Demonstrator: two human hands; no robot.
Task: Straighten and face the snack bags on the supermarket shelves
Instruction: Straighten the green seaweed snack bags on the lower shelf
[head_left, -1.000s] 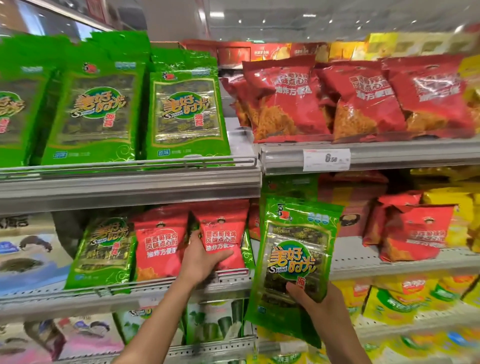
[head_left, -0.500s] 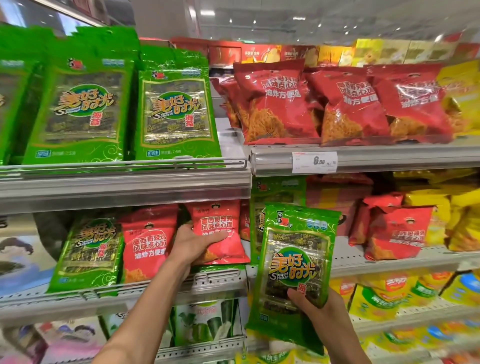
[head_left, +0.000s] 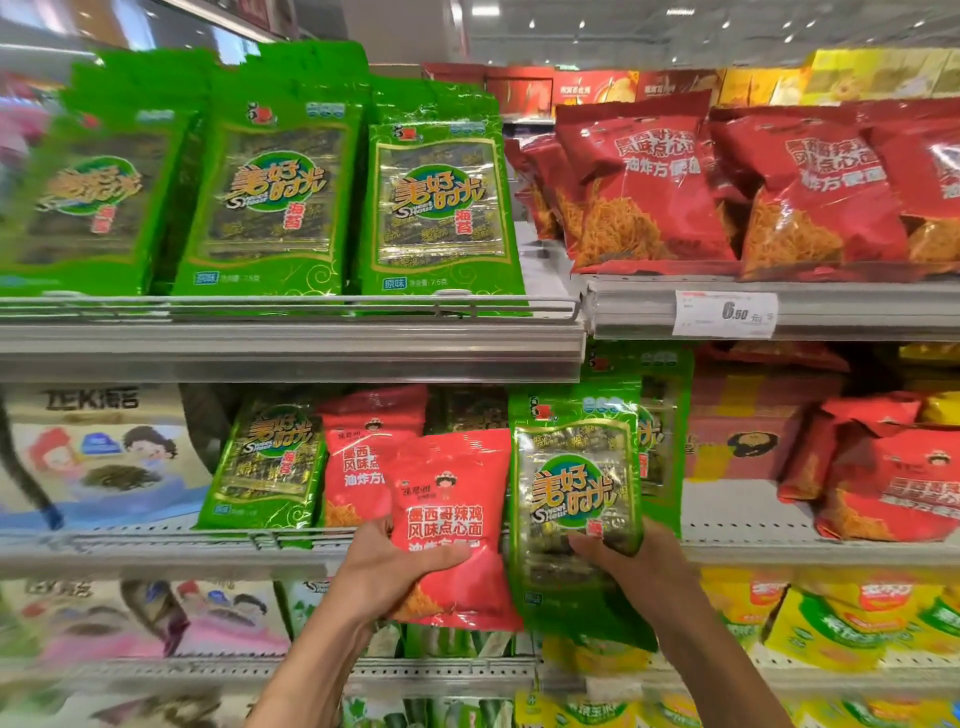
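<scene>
Left hand (head_left: 387, 566) fingers curled round red bag (head_left: 453, 525), right hand (head_left: 631, 564) fingers pinching green bag (head_left: 574, 499), centre frame. Risk: slippery film sliding loose, bags reshelved in wrong rows.

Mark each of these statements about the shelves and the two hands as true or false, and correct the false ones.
1. The left hand holds a red noodle snack bag. True.
2. The right hand is empty. False: it grips a green seaweed bag.
3. The white price tag sits on the shelf edge below the red bags on the upper right. True.
4. The upper left shelf is stocked with yellow bags. False: green seaweed bags stand there.
5. Both held bags show their fronts to the camera. True.
</scene>
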